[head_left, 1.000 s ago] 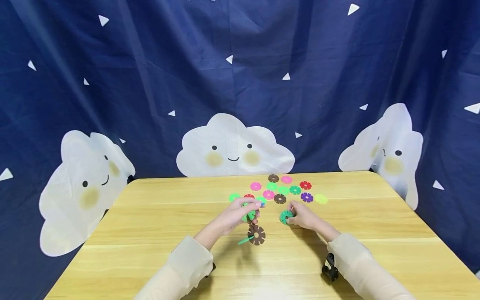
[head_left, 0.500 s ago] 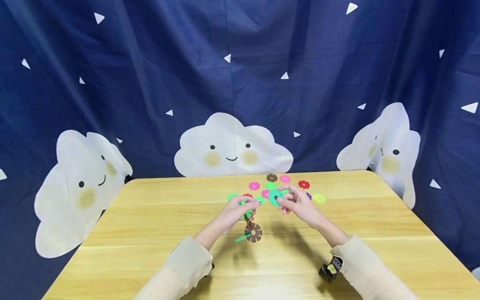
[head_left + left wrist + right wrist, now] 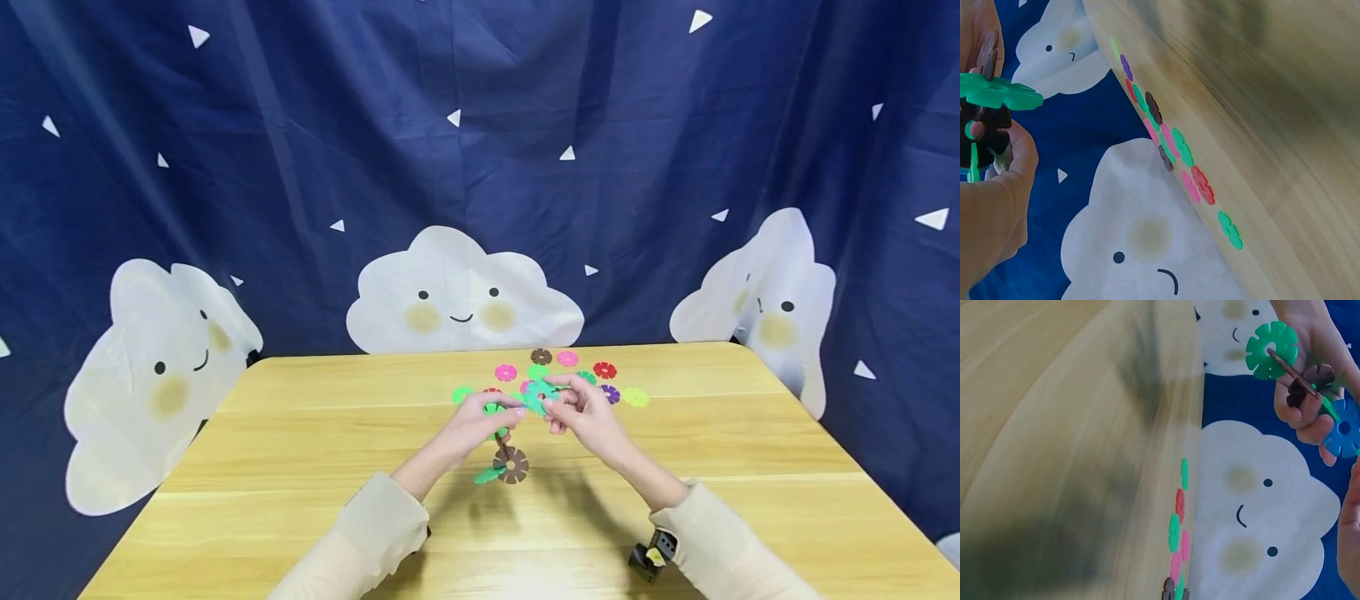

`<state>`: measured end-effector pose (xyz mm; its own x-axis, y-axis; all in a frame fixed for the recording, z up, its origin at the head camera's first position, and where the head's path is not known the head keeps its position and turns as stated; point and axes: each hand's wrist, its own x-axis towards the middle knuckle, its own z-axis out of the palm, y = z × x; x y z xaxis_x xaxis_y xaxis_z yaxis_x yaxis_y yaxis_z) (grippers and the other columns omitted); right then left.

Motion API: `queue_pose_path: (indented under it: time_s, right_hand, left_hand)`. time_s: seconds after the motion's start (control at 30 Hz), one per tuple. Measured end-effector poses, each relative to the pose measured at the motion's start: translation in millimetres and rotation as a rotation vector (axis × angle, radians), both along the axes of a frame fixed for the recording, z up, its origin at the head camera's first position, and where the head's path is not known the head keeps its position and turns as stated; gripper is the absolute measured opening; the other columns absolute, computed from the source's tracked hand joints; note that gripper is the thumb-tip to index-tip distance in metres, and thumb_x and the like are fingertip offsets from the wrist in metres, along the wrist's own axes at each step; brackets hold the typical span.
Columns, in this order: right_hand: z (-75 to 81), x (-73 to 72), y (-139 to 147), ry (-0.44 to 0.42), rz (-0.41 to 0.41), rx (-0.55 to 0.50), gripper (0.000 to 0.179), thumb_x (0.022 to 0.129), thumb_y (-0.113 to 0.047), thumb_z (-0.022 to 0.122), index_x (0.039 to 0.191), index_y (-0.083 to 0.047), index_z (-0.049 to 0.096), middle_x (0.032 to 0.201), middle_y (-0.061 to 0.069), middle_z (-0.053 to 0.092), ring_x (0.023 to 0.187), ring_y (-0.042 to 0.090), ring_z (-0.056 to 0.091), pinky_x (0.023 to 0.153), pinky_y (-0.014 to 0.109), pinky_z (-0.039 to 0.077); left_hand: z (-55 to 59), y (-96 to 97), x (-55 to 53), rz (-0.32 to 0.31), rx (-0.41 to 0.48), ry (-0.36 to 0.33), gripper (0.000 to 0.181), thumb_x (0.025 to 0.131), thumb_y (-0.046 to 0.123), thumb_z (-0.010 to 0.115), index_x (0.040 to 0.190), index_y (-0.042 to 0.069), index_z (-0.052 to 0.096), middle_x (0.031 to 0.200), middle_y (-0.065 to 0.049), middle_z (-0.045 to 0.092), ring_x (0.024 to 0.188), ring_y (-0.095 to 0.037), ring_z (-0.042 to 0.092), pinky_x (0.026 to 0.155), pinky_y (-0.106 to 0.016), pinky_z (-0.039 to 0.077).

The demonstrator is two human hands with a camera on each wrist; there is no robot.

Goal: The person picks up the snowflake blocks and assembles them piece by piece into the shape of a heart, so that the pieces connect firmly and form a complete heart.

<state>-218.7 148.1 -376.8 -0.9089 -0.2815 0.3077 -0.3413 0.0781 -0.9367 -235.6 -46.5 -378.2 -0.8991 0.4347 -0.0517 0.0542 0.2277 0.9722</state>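
My left hand (image 3: pixel 480 423) holds an assembly of joined notched plastic discs above the table. A brown disc (image 3: pixel 512 465) and a green disc (image 3: pixel 490 475) hang at its lower end; a light green disc (image 3: pixel 492 410) shows beside the fingers. In the right wrist view, a blue disc (image 3: pixel 1333 444) forms the assembly's other end, by the left fingertips. My right hand (image 3: pixel 588 417) pinches a teal disc (image 3: pixel 536 398) between thumb and fingers, close to the left fingertips. Whether the teal disc touches the blue one, I cannot tell.
Several loose discs lie flat toward the table's far edge, among them a yellow disc (image 3: pixel 636 397), a purple disc (image 3: pixel 610 394) and a red disc (image 3: pixel 604 370). Behind the wooden table (image 3: pixel 300 450) hangs a dark blue curtain (image 3: pixel 300 167) with clouds.
My right hand has lifted the teal disc off the table and brought it up and left to my left hand. The left hand keeps its hold on the assembly, nearly in place.
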Motion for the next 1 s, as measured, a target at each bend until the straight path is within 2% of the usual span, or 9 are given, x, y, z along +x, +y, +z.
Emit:
queue_pose_path:
  time_s: [0.17,0.3,0.5,0.7,0.77,0.9,1.0]
  right_hand:
    - [-1.5,3.2,0,0.095,-0.052,0.042,0.032,0.086,0.004,0.056,0.114,0.016,0.048,0.069,0.014,0.059,0.052,0.007,0.056,0.052,0.027,0.052]
    - [-2.3,3.6,-3,0.133,-0.085,0.028,0.029,0.085,0.006,0.057,0.111,0.015,0.051,0.068,0.017,0.059,0.051,0.006,0.055,0.05,0.025,0.051]
    - [-6.9,3.5,-11,0.161,-0.047,-0.028,0.029,0.084,0.008,0.056,0.112,0.015,0.051,0.068,0.024,0.057,0.051,0.005,0.054,0.05,0.023,0.05]
    - [-12.1,-0.3,-10,0.258,0.003,-0.015,0.031,0.085,0.009,0.055,0.115,0.015,0.05,0.067,0.021,0.057,0.053,0.009,0.056,0.051,0.024,0.051]
    - [-12.5,-2.4,-7,0.262,0.018,0.006,0.032,0.086,0.008,0.054,0.117,0.014,0.05,0.068,0.02,0.057,0.054,0.012,0.057,0.053,0.025,0.051]
    - [-14.2,-5.3,-2,0.216,0.02,0.042,0.04,0.087,0.006,0.054,0.125,0.012,0.044,0.069,0.02,0.056,0.058,0.012,0.058,0.057,0.026,0.052]
    - [-16.8,-6.6,-1,0.178,-0.016,0.046,0.046,0.087,0.005,0.054,0.13,0.013,0.038,0.07,0.022,0.056,0.061,0.008,0.058,0.058,0.024,0.051]
  left_hand:
    - [1.8,6.1,-1.0,-0.012,0.012,-0.001,0.04,0.086,0.026,0.061,0.115,-0.002,0.058,0.079,-0.004,0.057,0.068,-0.014,0.053,0.069,-0.027,0.046]
    - [3.4,9.6,-1.6,-0.007,0.043,-0.004,0.035,0.086,0.024,0.061,0.108,-0.003,0.061,0.076,-0.003,0.053,0.063,-0.013,0.052,0.066,-0.026,0.047]
    - [3.2,8.6,-0.2,0.0,0.08,-0.018,0.029,0.086,0.02,0.061,0.1,-0.006,0.062,0.078,-0.003,0.052,0.057,-0.012,0.05,0.06,-0.024,0.045]
    - [0.1,7.0,1.5,0.034,0.035,-0.003,0.034,0.085,0.025,0.062,0.104,-0.003,0.061,0.077,-0.003,0.054,0.061,-0.012,0.051,0.064,-0.026,0.046]
    - [-3.4,8.1,0.6,0.042,0.05,-0.01,0.036,0.086,0.026,0.061,0.106,-0.004,0.06,0.077,-0.003,0.055,0.063,-0.012,0.052,0.066,-0.027,0.048]
    - [-8.8,9.4,0.4,0.049,0.083,-0.031,0.04,0.087,0.03,0.061,0.109,-0.003,0.058,0.082,-0.008,0.06,0.068,-0.013,0.058,0.072,-0.031,0.049]
    - [-11.7,8.6,0.8,0.04,0.05,-0.029,0.043,0.088,0.036,0.058,0.114,0.001,0.057,0.092,-0.011,0.064,0.082,-0.018,0.061,0.08,-0.038,0.046]
